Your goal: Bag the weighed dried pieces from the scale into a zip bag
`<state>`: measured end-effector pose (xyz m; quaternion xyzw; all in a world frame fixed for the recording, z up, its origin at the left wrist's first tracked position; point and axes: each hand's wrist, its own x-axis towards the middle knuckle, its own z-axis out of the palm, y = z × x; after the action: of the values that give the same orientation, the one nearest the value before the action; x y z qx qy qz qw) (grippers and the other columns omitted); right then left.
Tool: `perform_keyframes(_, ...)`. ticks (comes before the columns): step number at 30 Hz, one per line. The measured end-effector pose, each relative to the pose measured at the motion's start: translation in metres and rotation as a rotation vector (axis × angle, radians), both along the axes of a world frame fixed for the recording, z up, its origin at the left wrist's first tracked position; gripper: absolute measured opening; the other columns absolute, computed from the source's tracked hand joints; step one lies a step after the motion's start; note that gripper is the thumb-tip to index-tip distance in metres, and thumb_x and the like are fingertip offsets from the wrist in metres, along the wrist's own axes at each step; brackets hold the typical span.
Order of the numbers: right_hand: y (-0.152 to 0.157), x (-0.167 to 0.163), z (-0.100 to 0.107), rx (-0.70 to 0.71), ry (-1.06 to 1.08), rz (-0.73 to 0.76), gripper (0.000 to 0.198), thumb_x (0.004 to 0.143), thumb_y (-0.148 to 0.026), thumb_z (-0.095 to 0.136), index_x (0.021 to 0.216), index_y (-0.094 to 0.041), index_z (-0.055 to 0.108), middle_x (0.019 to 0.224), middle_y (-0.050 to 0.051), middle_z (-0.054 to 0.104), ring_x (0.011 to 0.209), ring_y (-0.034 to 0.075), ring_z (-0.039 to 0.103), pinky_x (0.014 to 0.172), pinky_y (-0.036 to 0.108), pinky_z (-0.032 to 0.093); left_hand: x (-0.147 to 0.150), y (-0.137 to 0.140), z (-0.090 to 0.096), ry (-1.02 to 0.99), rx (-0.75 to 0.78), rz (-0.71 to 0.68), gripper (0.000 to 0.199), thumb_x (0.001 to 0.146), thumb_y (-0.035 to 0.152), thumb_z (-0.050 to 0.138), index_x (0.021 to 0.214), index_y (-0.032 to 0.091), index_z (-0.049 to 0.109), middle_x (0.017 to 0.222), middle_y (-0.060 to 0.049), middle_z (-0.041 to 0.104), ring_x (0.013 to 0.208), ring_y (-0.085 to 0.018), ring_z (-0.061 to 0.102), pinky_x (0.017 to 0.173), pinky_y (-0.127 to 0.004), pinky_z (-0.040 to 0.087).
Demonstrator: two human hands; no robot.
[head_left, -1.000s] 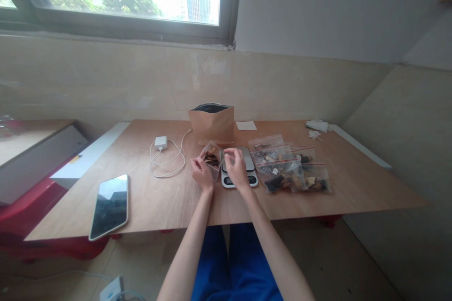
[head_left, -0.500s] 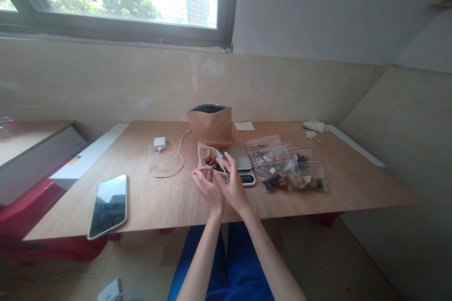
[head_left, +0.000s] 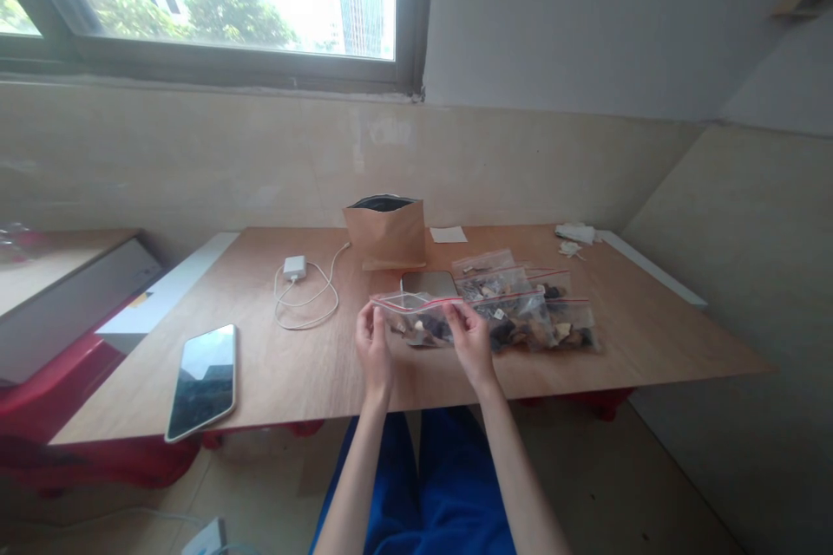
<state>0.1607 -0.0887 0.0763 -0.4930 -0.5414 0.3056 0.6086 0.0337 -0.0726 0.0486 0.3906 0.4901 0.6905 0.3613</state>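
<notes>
A clear zip bag (head_left: 423, 321) with a red seal line is stretched between my hands, its mouth slightly parted. Brown and dark dried pieces lie in its lower part. My left hand (head_left: 374, 355) pinches the left top corner, and my right hand (head_left: 469, 345) pinches the right one. Behind the bag is a kitchen scale (head_left: 429, 283), its front part hidden by the bag. To the right, several filled zip bags (head_left: 530, 316) overlap on the table. A brown kraft pouch (head_left: 385, 234) stands upright with its top gaping, beyond the scale.
On the wooden table (head_left: 273, 381) a phone (head_left: 203, 381) lies at the left front. A white charger (head_left: 295, 268) with a looped cable is behind it. White paper (head_left: 449, 235) lies by the pouch, and crumpled white scraps (head_left: 576, 234) are at the back right.
My hands have moved apart, the right one to the right. The bag, earlier bunched and tilted between them, is now spread wide and level in front of the scale.
</notes>
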Motion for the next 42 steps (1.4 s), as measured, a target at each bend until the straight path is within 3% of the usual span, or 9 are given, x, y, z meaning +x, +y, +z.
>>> perform_keyframes(6,-0.002,0.002,-0.015,0.051,-0.177,0.007,0.036,0.091,-0.043,0.036,0.094,-0.021,0.065,0.103,0.008,0.068,0.103,0.023,0.059,0.093,0.038,0.042,0.003,-0.005,-0.002,-0.033,0.013,-0.196,0.03,0.081,0.043,0.052,0.095,0.017,0.058,0.09,-0.006,0.065,0.069,-0.012,0.061,0.063,-0.024,0.048)
perform_keyframes(13,0.003,0.02,-0.034,-0.051,-0.057,-0.142,0.041,0.087,-0.053,0.037,0.085,-0.019,0.061,0.071,0.007,0.07,0.066,0.021,0.064,0.066,0.033,0.049,-0.001,-0.001,-0.011,-0.127,0.0,-0.134,0.028,0.078,0.045,0.056,0.083,0.017,0.055,0.071,0.001,0.059,0.053,-0.009,0.055,0.052,-0.021,0.045)
perform_keyframes(19,0.008,0.023,-0.056,-0.116,0.052,-0.117,0.042,0.082,-0.057,0.043,0.087,-0.018,0.059,0.062,0.006,0.067,0.06,0.021,0.064,0.055,0.03,0.047,0.0,0.0,-0.023,-0.157,-0.068,-0.154,0.032,0.075,0.048,0.057,0.083,0.017,0.054,0.069,0.003,0.056,0.045,-0.006,0.047,0.041,-0.018,0.037)
perform_keyframes(26,0.009,0.023,-0.069,-0.015,0.049,-0.289,0.03,0.081,-0.046,0.053,0.086,-0.017,0.059,0.059,0.0,0.06,0.061,0.016,0.059,0.067,0.028,0.046,-0.001,0.001,-0.032,-0.105,-0.087,-0.142,0.033,0.075,0.049,0.055,0.084,0.018,0.057,0.069,0.003,0.056,0.053,-0.007,0.048,0.048,-0.018,0.038)
perform_keyframes(36,0.006,0.027,-0.079,-0.052,0.011,-0.282,0.038,0.086,-0.048,0.042,0.091,-0.015,0.061,0.062,0.001,0.06,0.06,0.015,0.055,0.063,0.027,0.044,-0.003,-0.003,-0.034,-0.09,-0.099,-0.089,0.03,0.079,0.046,0.053,0.084,0.017,0.059,0.067,0.003,0.055,0.059,-0.008,0.049,0.055,-0.017,0.04)
perform_keyframes(42,0.006,0.027,-0.078,-0.018,0.053,-0.262,0.035,0.086,-0.046,0.043,0.094,-0.016,0.06,0.063,0.001,0.058,0.061,0.015,0.056,0.062,0.026,0.045,-0.003,-0.004,-0.033,-0.08,-0.103,-0.074,0.031,0.077,0.046,0.055,0.083,0.017,0.06,0.062,0.004,0.054,0.054,-0.007,0.047,0.052,-0.017,0.037)
